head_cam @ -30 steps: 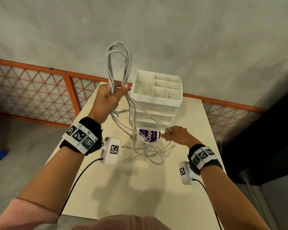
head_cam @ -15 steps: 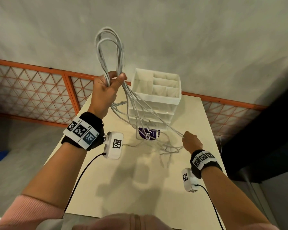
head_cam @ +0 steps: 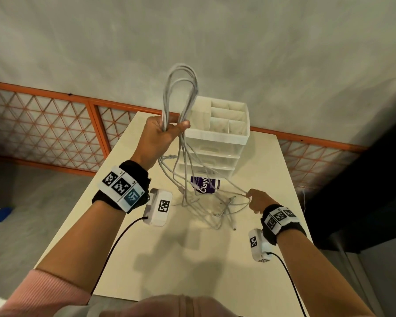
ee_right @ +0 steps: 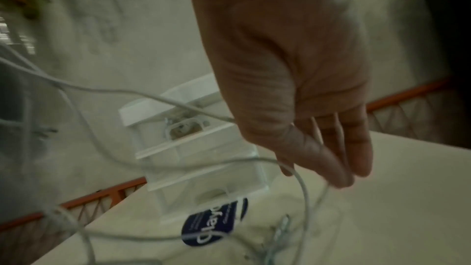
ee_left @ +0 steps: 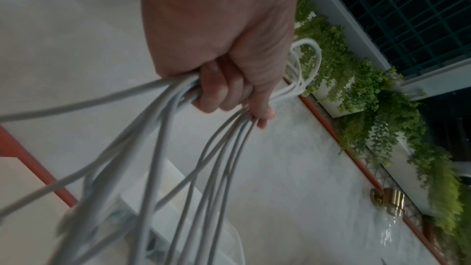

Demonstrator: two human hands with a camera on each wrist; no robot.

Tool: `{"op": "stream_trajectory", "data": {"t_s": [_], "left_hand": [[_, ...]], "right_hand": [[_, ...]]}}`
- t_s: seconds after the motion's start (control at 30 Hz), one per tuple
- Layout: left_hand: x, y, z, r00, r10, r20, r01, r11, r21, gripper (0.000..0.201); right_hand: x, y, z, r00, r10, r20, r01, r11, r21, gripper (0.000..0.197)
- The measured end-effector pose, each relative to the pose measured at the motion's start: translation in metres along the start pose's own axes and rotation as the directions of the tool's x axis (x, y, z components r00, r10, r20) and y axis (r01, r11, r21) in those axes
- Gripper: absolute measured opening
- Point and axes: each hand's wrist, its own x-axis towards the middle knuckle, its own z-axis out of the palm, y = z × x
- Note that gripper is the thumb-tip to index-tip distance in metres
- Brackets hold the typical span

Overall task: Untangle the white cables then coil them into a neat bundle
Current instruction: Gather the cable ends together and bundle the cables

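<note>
Left hand (head_cam: 157,138) grips the looped white cables (head_cam: 181,92) high; right hand (head_cam: 257,201) pinches one strand low right, tails snarled between.

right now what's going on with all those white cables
A person is sorting out a tangle of thin white cables over a cream table. The left hand grips a gathered bunch of loops held up above the table, while the right hand pinches a single strand and draws it out sideways. The loose ends lie in a knotty heap on the table, so nothing is neatly coiled yet. A white plastic drawer organiser and a purple-labelled container sit just behind.
</note>
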Motion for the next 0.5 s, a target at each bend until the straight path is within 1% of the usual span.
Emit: {"op": "stream_trajectory", "data": {"t_s": [0.03,0.1,0.13,0.17,0.2,0.23,0.27,0.3,0.33,0.37,0.4,0.43,0.47,0.5], "left_hand": [[0.0,-0.003,0.001,0.999,-0.033,0.041,0.032,0.999,0.036,0.019],[-0.003,-0.012,0.004,0.984,-0.107,0.143,0.094,0.991,0.095,0.014],[-0.006,-0.015,0.006,0.971,-0.132,0.2,0.112,0.987,0.112,0.013],[-0.009,-0.018,0.008,0.958,-0.145,0.249,0.116,0.985,0.127,0.019],[-0.011,-0.019,0.01,0.945,-0.152,0.29,0.112,0.982,0.149,0.027],[-0.012,-0.021,0.011,0.932,-0.158,0.325,0.107,0.98,0.17,0.033],[-0.014,-0.02,0.012,0.92,-0.16,0.358,0.094,0.976,0.194,0.033],[-0.016,-0.019,0.013,0.907,-0.165,0.387,0.081,0.971,0.225,0.03],[-0.017,-0.018,0.014,0.893,-0.177,0.413,0.07,0.962,0.262,0.026],[-0.017,-0.018,0.015,0.883,-0.189,0.429,0.063,0.954,0.292,0.024],[-0.018,-0.017,0.016,0.877,-0.201,0.437,0.061,0.948,0.313,0.023],[-0.018,-0.018,0.017,0.876,-0.214,0.433,0.069,0.943,0.326,0.022],[-0.017,-0.017,0.018,0.875,-0.225,0.429,0.079,0.94,0.331,0.021],[-0.016,-0.016,0.018,0.875,-0.226,0.429,0.084,0.942,0.326,0.02]], "right_hand": [[-0.003,-0.006,-0.004,1.0,0.007,0.021,-0.006,0.999,-0.053,0.044],[-0.01,-0.025,-0.019,1.0,0.014,-0.011,-0.015,0.994,-0.104,0.05],[-0.015,-0.037,-0.03,0.999,-0.002,-0.054,-0.002,0.996,-0.09,0.052],[-0.019,-0.049,-0.042,0.992,-0.03,-0.126,0.025,0.999,-0.042,0.054],[-0.024,-0.06,-0.054,0.969,-0.063,-0.241,0.075,0.996,0.043,0.053],[-0.027,-0.068,-0.066,0.922,-0.094,-0.377,0.167,0.972,0.166,0.05],[-0.033,-0.076,-0.077,0.848,-0.124,-0.515,0.314,0.9,0.301,0.043],[-0.038,-0.084,-0.088,0.76,-0.143,-0.634,0.485,0.774,0.407,0.035],[-0.046,-0.092,-0.097,0.697,-0.161,-0.699,0.615,0.635,0.467,0.027],[-0.054,-0.1,-0.107,0.68,-0.196,-0.707,0.677,0.539,0.501,0.028],[-0.065,-0.109,-0.114,0.699,-0.271,-0.662,0.688,0.506,0.52,0.036],[-0.073,-0.117,-0.118,0.732,-0.374,-0.569,0.673,0.527,0.519,0.046],[-0.081,-0.125,-0.119,0.761,-0.477,-0.44,0.648,0.585,0.487,0.056],[-0.086,-0.132,-0.116,0.78,-0.547,-0.303,0.625,0.654,0.428,0.065]]}}
